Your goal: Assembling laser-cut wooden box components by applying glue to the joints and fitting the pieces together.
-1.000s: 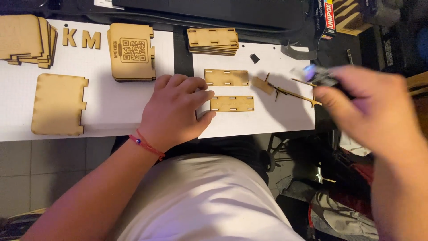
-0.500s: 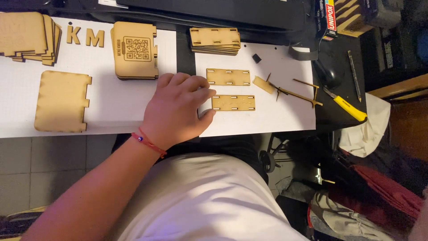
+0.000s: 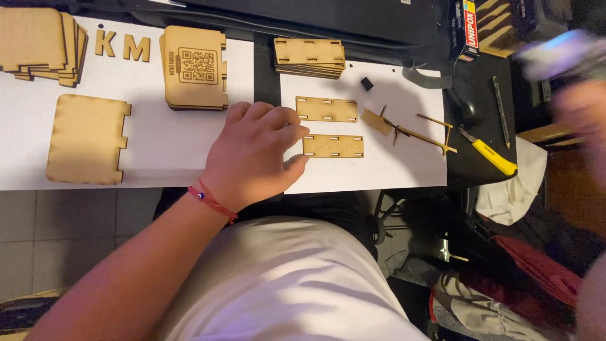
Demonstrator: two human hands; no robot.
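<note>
White table, wooden panels

pale tan wooden panels with small dark slots lie on white paper. a tan stack at the far left carries a dark square pixel pattern. two tan wooden letters sit beside it. the left hand wears a red thread bracelet with a blue bead. a yellow-handled knife lies on the black surface to the right. the shirt is white.
</note>
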